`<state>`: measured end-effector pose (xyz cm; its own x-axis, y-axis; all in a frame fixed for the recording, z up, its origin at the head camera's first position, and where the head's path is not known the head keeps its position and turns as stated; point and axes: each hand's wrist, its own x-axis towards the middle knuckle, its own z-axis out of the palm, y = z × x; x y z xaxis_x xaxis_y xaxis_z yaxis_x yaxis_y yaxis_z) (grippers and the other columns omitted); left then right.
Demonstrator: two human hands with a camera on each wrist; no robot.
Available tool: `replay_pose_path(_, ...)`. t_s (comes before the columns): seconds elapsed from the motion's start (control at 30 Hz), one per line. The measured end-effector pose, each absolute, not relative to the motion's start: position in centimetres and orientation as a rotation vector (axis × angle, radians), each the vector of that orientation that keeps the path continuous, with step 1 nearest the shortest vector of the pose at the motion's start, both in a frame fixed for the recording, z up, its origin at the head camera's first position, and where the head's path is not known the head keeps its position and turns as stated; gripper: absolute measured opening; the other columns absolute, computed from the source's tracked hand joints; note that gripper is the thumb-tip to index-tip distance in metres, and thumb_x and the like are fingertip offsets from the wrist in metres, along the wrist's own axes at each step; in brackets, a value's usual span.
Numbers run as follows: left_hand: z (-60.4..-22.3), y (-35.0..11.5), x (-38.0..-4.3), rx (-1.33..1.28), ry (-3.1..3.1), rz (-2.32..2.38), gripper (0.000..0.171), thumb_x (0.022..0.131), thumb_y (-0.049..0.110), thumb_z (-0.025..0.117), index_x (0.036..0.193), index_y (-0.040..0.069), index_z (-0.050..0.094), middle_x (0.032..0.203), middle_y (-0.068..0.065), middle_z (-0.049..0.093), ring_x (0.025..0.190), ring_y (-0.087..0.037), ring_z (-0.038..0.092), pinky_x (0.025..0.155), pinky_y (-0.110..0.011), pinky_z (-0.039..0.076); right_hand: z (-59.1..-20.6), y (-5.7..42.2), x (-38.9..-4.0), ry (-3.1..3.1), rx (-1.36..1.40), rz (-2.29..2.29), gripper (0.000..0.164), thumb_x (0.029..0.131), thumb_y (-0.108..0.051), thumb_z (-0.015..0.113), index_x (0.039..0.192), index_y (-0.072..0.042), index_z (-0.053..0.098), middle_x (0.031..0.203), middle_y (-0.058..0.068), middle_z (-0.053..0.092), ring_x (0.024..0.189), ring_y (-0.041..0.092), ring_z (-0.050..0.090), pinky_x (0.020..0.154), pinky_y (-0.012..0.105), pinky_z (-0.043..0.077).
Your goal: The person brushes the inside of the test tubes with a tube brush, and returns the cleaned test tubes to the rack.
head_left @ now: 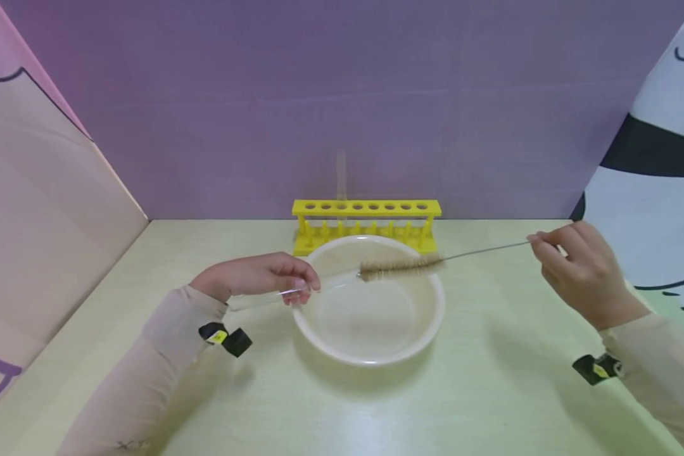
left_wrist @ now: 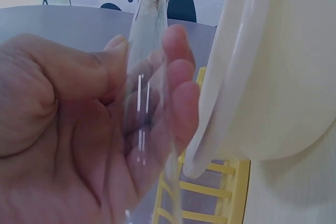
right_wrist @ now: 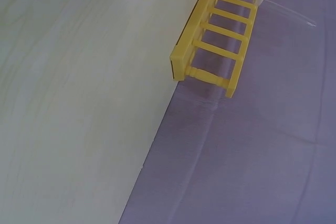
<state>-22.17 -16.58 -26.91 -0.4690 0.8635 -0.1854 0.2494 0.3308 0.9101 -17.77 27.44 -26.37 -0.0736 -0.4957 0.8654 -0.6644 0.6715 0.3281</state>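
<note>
My left hand (head_left: pixel 262 277) holds a clear glass test tube (head_left: pixel 337 280) over the left side of a cream basin (head_left: pixel 369 362). In the left wrist view the tube (left_wrist: pixel 144 93) lies between the thumb and the curled fingers. The bristled head of a test tube brush (head_left: pixel 401 267) is at the tube's mouth, its tip overlapping the rim. Out to the right, my right hand (head_left: pixel 587 275) pinches the end of the brush's thin wire handle (head_left: pixel 484 251) between thumb and fingers. Neither the brush nor this hand appears in the right wrist view.
Behind the basin stands a yellow test tube rack (head_left: pixel 370 208), close to the purple back wall (head_left: pixel 342 76). Another glass tube (head_left: pixel 341 174) rises from one of its holes. Printed panels flank the pale wooden table (head_left: pixel 479 392) at left and right.
</note>
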Motion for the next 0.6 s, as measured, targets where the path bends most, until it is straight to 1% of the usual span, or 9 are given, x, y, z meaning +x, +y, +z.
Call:
replay_pose_path(0.13,-26.88,-16.52,-22.07,0.972,1.914,1.132,0.024,0.099,0.007,0.044,0.113,-0.01,0.054,0.085,-0.007,0.053,0.073,-0.017,0.048,0.072,-0.029,0.046,-26.51,27.23,-17.93,-1.712,0.935,0.19,0.032,0.099,-0.009,0.038,0.075,0.005,0.053,0.068,0.022,0.051,0.055,0.037,0.04,0.05,0.042,0.028)
replay_pose_path(0.37,-26.78,-16.39,-21.81,0.983,1.91,1.118,0.021,0.099,0.005,0.043,0.111,-0.007,0.056,0.086,-0.007,0.053,0.075,-0.018,0.049,0.073,-0.036,0.047,-26.71,27.03,-18.12,-1.709,0.929,0.213,0.033,0.099,-0.01,0.039,0.074,0.004,0.054,0.069,0.022,0.053,0.057,0.039,0.043,0.051,0.043,0.03)
replay_pose_path(0.6,-26.92,-16.42,-21.89,0.996,1.943,1.114,0.021,0.1,0.007,0.043,0.109,-0.006,0.056,0.083,-0.006,0.053,0.073,-0.017,0.048,0.072,-0.032,0.047,-26.71,26.91,-18.0,-1.703,0.954,0.234,0.032,0.099,-0.009,0.039,0.075,0.005,0.056,0.069,0.022,0.054,0.058,0.04,0.045,0.052,0.044,0.033)
